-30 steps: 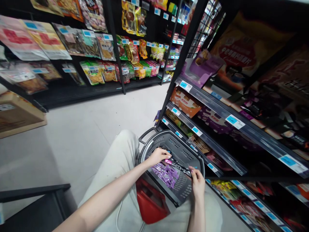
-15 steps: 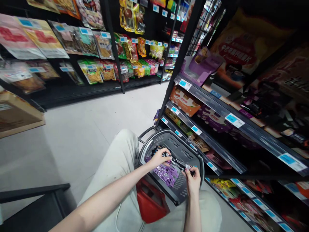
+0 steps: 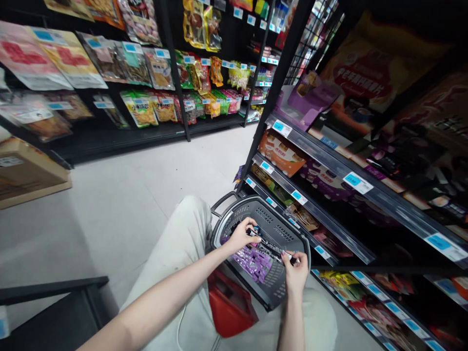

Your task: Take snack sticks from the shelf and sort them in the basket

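Note:
A grey shopping basket (image 3: pixel 273 214) with slotted walls stands between my knees, and both hands are over it. My left hand (image 3: pixel 241 237) pinches one end of a strip of small shiny black packets (image 3: pixel 271 247). At the strip's other end, my right hand (image 3: pixel 297 271) grips with thumb and fingers closed. The strip stretches between the two hands; its printing is too small to read. Beneath lie several small purple packets (image 3: pixel 253 263) in the basket, partly hidden by my left hand and the strip.
Close on the right rises a black shelf rack (image 3: pixel 321 192) with boxed and bagged snacks. More snack bags (image 3: pixel 139 108) fill shelves at the back. A cardboard box (image 3: pixel 32 170) is at far left, a black stool-like frame (image 3: pixel 54 312) below it. Under the basket is a red object (image 3: pixel 230 307).
My right hand has shifted slightly at its end of the strip, and its fingers are a little more spread. The left hand keeps its pinch. The whole view has moved slightly.

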A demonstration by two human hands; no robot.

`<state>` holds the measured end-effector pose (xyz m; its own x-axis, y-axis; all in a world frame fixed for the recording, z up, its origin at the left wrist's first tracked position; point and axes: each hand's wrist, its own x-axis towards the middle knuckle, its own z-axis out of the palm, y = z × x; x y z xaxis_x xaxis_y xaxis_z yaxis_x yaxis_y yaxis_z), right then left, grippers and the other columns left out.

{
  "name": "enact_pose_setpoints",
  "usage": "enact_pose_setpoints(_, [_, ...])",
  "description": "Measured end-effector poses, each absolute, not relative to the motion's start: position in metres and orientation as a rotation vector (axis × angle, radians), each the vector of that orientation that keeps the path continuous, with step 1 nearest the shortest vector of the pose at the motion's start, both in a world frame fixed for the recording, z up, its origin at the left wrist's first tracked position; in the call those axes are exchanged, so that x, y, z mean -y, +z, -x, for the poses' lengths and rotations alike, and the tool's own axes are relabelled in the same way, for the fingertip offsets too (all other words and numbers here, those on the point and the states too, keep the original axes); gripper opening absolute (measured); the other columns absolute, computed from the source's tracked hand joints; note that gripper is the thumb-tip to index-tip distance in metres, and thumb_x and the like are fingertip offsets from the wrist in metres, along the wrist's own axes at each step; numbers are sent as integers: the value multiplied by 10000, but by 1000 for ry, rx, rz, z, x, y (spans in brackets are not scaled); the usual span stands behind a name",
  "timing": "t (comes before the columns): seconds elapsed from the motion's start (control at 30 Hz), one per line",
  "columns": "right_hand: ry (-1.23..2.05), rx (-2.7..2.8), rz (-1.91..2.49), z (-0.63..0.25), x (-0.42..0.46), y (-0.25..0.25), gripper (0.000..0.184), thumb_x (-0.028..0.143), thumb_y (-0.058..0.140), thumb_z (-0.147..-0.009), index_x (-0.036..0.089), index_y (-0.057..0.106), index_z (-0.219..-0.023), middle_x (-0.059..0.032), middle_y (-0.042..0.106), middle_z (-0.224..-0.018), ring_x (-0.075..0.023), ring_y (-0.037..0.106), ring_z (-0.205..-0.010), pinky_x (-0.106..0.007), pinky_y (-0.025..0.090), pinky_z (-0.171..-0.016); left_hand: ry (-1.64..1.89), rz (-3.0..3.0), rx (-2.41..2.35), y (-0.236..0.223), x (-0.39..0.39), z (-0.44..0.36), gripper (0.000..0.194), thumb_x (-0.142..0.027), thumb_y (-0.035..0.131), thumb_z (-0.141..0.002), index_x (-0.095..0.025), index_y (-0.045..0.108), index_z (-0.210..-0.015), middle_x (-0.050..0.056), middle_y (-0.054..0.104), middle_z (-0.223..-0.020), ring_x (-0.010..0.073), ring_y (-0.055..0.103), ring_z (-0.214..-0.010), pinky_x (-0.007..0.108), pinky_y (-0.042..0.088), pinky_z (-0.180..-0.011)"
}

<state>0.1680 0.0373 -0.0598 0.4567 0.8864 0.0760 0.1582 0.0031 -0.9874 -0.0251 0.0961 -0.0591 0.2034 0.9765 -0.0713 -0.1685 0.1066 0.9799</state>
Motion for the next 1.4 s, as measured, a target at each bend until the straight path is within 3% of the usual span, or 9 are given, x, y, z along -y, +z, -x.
enact_pose_setpoints(0.17, [801, 888, 1496, -173, -36, -64, 440, 276, 660, -547, 175, 481, -936, -1, 605, -697, -152, 562, -708, -290, 405, -706, 777, -1172, -860, -61, -97, 31, 437, -267, 687, -509, -142, 572, -912, -40, 478, -658, 66, 448, -562, 178, 342, -534])
enact_pose_setpoints(0.4, [1092, 821, 1510, -186, -26, -64, 427, 326, 638, -563, 178, 557, -955, -34, 625, -778, -161, 571, -664, -259, 439, -577, 176, -1243, -526, -58, -84, 33, 235, -332, 654, -551, -140, 647, -688, -30, 551, -551, 87, 449, -519, 183, 306, -487])
enact_pose_setpoints(0.57, [1299, 631, 1397, -189, -23, -62, 304, 302, 667, -547, 170, 576, -806, -21, 619, -731, -140, 556, -588, -229, 427, -488, 212, -1298, -537, -63, -86, 33, 270, -353, 645, -560, -136, 637, -720, -37, 551, -540, 73, 427, -488, 176, 282, -468])
enact_pose_setpoints(0.73, [1278, 700, 1463, -187, -25, -73, 195, 315, 654, -573, 171, 547, -650, 40, 560, -558, -92, 489, -485, -192, 390, -453, 164, -1487, -575, -68, -92, 36, 251, -353, 662, -529, -118, 594, -582, -71, 448, -433, 41, 328, -424, 171, 206, -414])
enact_pose_setpoints(0.97, [1042, 872, 1694, -180, -28, -76, 318, 456, 572, -609, 164, 500, -507, 56, 462, -392, -91, 416, -371, -198, 329, -380, 2, -1347, -499, -67, -90, 39, 294, -406, 689, -461, -155, 561, -547, -71, 410, -391, 53, 278, -368, 191, 190, -385])
enact_pose_setpoints(1.1, [928, 898, 1778, -174, -31, -75, 304, 445, 593, -587, 157, 518, -525, 50, 480, -394, -100, 440, -381, -206, 340, -395, 13, -1304, -543, -69, -86, 36, 335, -406, 711, -413, -163, 493, -487, -80, 321, -365, 48, 211, -346, 207, 142, -365])
enact_pose_setpoints(1.17, [950, 834, 1678, -169, -33, -77, 288, 386, 661, -517, 155, 545, -643, 40, 554, -512, -112, 505, -474, -214, 395, -470, 68, -1305, -560, -70, -83, 33, 367, -415, 705, -420, -164, 441, -458, -81, 285, -367, 46, 196, -349, 214, 122, -363])
enact_pose_setpoints(1.27, [1050, 656, 1518, -158, -36, -82, 439, 317, 705, -451, 165, 525, -821, 16, 612, -680, -138, 566, -612, -259, 442, -596, 167, -1308, -580, -71, -78, 26, 421, -434, 677, -462, -165, 355, -432, -81, 251, -378, 43, 205, -355, 214, 116, -361])
enact_pose_setpoints(1.4, [958, 526, 1553, -146, -37, -88, 382, 315, 694, -469, 152, 528, -772, 6, 613, -675, -137, 560, -598, -269, 439, -612, 216, -1311, -589, -75, -71, 19, 448, -418, 684, -452, -165, 313, -441, -87, 240, -393, 36, 229, -351, 199, 139, -341])
